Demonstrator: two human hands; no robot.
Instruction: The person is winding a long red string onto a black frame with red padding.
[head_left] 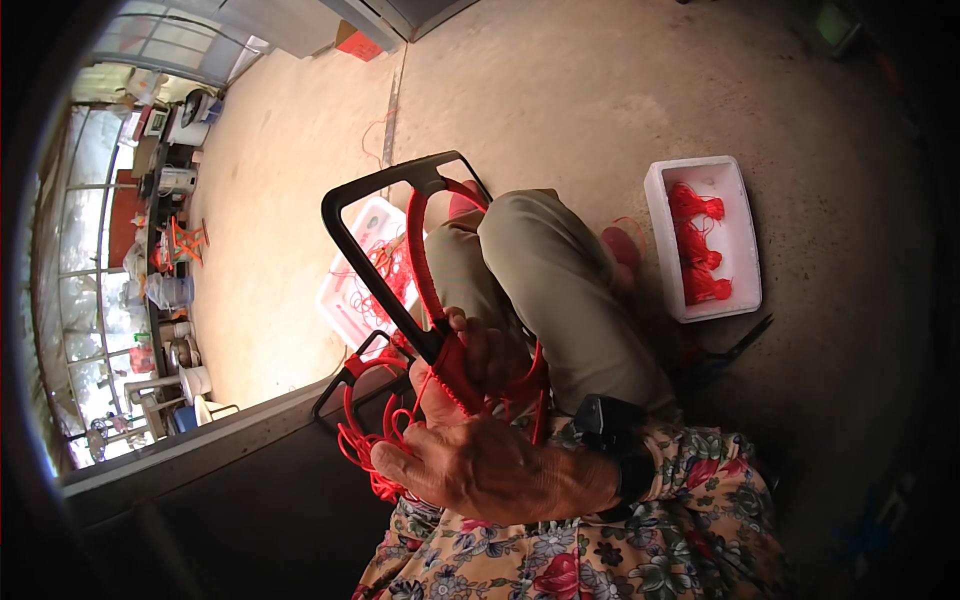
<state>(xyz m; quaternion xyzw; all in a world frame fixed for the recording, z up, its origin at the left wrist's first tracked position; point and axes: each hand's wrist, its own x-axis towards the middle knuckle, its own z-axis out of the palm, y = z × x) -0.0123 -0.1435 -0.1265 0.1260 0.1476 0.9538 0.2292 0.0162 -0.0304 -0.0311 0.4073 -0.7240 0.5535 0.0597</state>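
I sit with my knees [545,280] drawn up and hold a black rectangular frame [345,235] upright before them. Red cord [418,255] is wound lengthwise over the frame. My right hand [490,465], with a black band on its wrist, reaches across from the right and is closed on a loose tangle of red cord [362,445] at the frame's lower end. My left hand [478,345] is mostly hidden behind it; only its fingers show, curled around the frame's lower bar and the cord.
A white foam box [745,225] with red tassels lies on the concrete floor to the right, with a dark scissors-like tool [742,345] beside it. Another white foam box [340,300] with red cord stands behind the frame. A second black frame [338,385] leans near a dark ledge [200,450]. Cluttered shelves [165,260] stand far left.
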